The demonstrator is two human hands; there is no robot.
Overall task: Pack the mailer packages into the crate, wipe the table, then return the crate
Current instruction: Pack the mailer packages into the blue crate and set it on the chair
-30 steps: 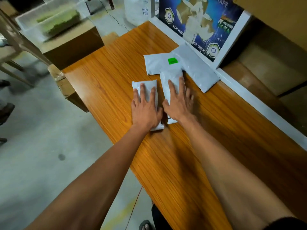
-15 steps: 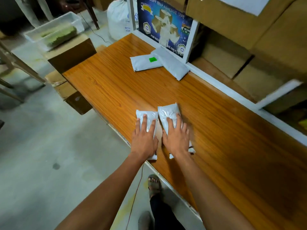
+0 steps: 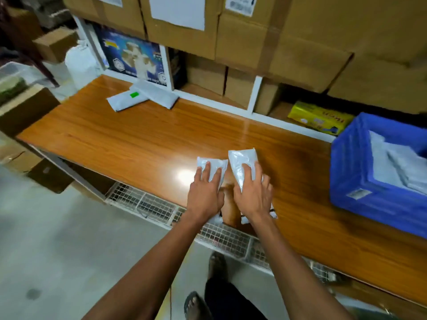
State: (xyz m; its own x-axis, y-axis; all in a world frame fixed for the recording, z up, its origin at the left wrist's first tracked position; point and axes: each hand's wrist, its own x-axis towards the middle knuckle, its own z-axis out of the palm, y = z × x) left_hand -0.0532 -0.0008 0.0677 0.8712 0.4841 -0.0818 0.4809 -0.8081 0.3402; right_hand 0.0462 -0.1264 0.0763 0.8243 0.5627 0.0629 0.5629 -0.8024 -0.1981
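Observation:
Two small white mailer packages lie side by side near the front edge of the wooden table. My left hand presses flat on the left mailer. My right hand presses flat on the right mailer. Two more mailers lie at the far left of the table: one with a green sticker and a larger one overlapping it. A blue crate stands at the right end of the table, holding several white mailers.
Shelves with cardboard boxes run along the table's far side. A yellow packet lies on the low shelf behind the crate. A wire mesh rack sits under the table's front edge. More boxes stand on the floor at left.
Both hands have slid the two small mailers along the table toward the front edge and to the right. The view swung right, so the blue crate now shows.

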